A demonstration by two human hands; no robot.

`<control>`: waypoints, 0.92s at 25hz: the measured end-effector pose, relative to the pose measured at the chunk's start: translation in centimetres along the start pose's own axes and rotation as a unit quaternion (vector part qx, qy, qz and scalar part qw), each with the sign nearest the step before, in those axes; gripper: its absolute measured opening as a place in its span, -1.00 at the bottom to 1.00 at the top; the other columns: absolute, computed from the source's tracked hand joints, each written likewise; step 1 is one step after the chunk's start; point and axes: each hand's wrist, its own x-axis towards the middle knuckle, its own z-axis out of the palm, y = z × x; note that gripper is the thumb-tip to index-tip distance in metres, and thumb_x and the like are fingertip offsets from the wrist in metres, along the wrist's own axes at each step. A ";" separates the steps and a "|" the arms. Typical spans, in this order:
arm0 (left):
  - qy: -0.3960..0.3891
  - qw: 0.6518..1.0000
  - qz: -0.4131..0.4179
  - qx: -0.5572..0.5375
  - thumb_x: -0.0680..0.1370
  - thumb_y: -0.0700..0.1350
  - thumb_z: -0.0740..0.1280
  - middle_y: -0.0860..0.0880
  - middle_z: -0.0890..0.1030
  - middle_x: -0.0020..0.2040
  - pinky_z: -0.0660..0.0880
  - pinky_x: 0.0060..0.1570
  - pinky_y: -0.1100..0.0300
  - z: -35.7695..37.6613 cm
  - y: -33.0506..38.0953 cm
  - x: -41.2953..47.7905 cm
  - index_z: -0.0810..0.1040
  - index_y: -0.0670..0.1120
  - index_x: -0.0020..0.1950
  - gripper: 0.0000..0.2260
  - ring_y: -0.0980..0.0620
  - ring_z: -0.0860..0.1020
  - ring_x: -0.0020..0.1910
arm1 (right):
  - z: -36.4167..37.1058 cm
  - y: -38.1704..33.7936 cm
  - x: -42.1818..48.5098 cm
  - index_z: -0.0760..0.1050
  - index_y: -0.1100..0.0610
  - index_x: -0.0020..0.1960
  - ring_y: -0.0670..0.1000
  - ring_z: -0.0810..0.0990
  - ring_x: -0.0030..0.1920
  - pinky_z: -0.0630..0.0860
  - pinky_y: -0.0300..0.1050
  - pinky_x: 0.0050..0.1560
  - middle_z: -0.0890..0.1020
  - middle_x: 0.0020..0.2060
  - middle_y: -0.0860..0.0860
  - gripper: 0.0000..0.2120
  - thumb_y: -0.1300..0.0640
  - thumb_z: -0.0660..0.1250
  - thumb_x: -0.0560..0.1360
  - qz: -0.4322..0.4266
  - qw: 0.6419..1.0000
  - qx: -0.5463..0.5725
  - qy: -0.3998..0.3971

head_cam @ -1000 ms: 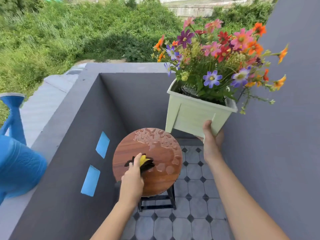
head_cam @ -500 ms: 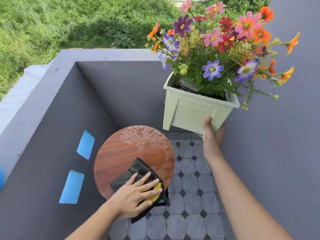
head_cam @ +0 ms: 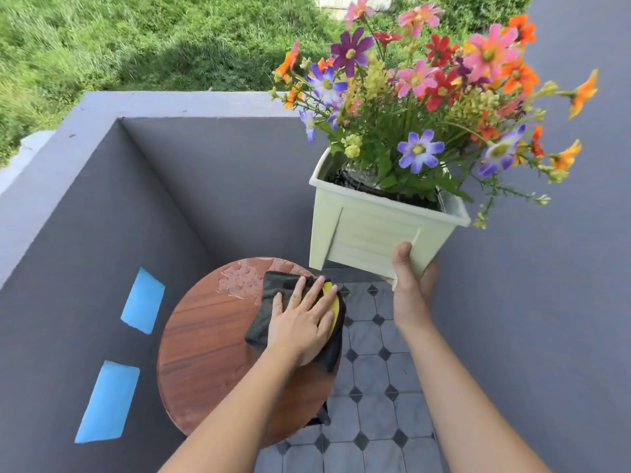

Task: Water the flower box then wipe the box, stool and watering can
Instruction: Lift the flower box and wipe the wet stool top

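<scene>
Grey painted walls (head_cam: 205, 199) close in this balcony corner, the left one bearing two blue patches (head_cam: 142, 300) (paint or tape, hard to say). The floor (head_cam: 372, 373) is pale tile with dark diamonds. Beyond the parapet (head_cam: 170, 104) lies sunlit grass (head_cam: 102, 39).

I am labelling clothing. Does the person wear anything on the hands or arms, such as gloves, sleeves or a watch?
No. The left hand and the right hand are bare, with no gloves, rings or watch visible. Both forearms are bare; no sleeve shows.
</scene>
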 end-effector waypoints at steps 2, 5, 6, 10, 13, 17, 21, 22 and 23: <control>0.020 0.998 -0.056 -0.026 0.62 0.13 -0.11 0.19 -0.07 0.57 -0.19 0.45 -0.18 -0.4 -0.3 2.0 -0.03 0.27 0.51 -0.56 0.07 -0.21 0.55 | -0.1 0.2 0.4 0.46 -0.03 0.14 -0.10 0.60 0.06 0.50 0.13 0.23 0.61 0.00 -0.12 -0.43 -0.33 0.40 0.27 -0.015 1.000 -0.004 -0.002; 0.050 0.990 -0.121 -0.055 0.61 0.11 -0.10 0.17 -0.05 0.58 -0.16 0.44 -0.21 -1.0 -1.6 4.1 0.12 0.20 0.50 -0.57 0.03 -0.17 0.55 | -0.5 0.5 0.9 0.41 0.12 0.21 -0.25 0.58 0.00 0.51 -0.25 0.07 0.58 -0.02 -0.12 -0.40 -0.23 0.36 0.33 -0.035 0.999 -0.014 -0.007; 0.058 0.986 -0.140 -0.064 0.61 0.11 -0.10 0.17 -0.06 0.58 -0.17 0.44 -0.22 -1.3 -2.1 4.4 0.11 0.20 0.50 -0.56 0.03 -0.17 0.55 | -0.6 0.6 1.0 0.40 0.11 0.20 -0.30 0.57 -0.03 0.49 -0.35 0.02 0.56 -0.03 -0.13 -0.48 -0.17 0.33 0.36 -0.039 0.999 -0.018 -0.011; 0.087 0.972 -0.203 -0.085 0.61 0.11 -0.10 0.14 -0.05 0.58 -0.17 0.45 -0.20 -2.5 -4.5 4.7 0.00 0.22 0.53 -0.54 0.01 -0.16 0.56 | -0.7 0.3 1.1 0.38 0.13 0.14 -0.31 0.55 -0.06 0.48 -0.37 0.02 0.53 -0.06 -0.13 -0.60 -0.08 0.29 0.41 -0.051 0.998 -0.019 -0.015; 0.092 0.963 -0.238 -0.090 0.61 0.10 -0.11 0.12 -0.04 0.58 -0.13 0.45 -0.21 -3.0 -6.6 3.8 0.00 0.20 0.53 -0.53 -0.01 -0.14 0.56 | -0.5 0.0 0.9 0.35 0.19 0.16 -0.34 0.54 -0.11 0.45 -0.43 -0.02 0.51 -0.09 -0.12 -0.50 -0.12 0.31 0.39 -0.059 0.998 -0.014 -0.012; 0.098 0.948 -0.290 -0.087 0.60 0.12 -0.11 0.09 -0.05 0.59 -0.08 0.45 -0.19 -3.2 -9.0 1.8 -0.02 0.18 0.54 -0.52 -0.06 -0.09 0.56 | -0.3 -0.5 0.6 0.38 0.15 0.21 -0.33 0.55 -0.03 0.46 -0.40 0.03 0.53 -0.02 -0.12 -0.41 -0.22 0.32 0.35 -0.063 0.998 -0.010 -0.015; 0.093 0.929 -0.356 -0.049 0.57 0.24 -0.12 0.02 0.03 0.59 0.07 0.38 -0.24 -2.9 -10.8 -1.4 -0.04 0.24 0.53 -0.49 -0.17 0.13 0.50 | 0.2 -1.0 0.2 0.40 0.08 0.12 -0.28 0.55 -0.04 0.46 -0.30 0.08 0.53 -0.04 -0.12 -0.33 -0.39 0.37 0.25 -0.053 0.999 -0.003 -0.009; 0.088 0.924 -0.370 -0.047 0.55 0.27 -0.13 0.01 0.06 0.58 0.12 0.34 -0.26 -2.9 -11.1 -2.2 -0.05 0.27 0.51 -0.49 -0.19 0.19 0.46 | 0.3 -1.1 0.2 0.39 0.12 0.15 -0.26 0.55 -0.03 0.46 -0.23 0.11 0.53 -0.04 -0.10 -0.30 -0.38 0.37 0.27 -0.053 0.998 -0.003 -0.014; 0.082 0.920 -0.380 -0.056 0.54 0.30 -0.14 0.00 0.10 0.56 0.16 0.30 -0.27 -2.9 -11.5 -2.9 -0.06 0.31 0.50 -0.49 -0.21 0.24 0.42 | 0.3 -1.0 0.3 0.38 0.13 0.17 -0.22 0.55 0.00 0.46 -0.15 0.14 0.53 -0.02 -0.09 -0.31 -0.36 0.37 0.29 -0.049 0.999 -0.004 -0.018</control>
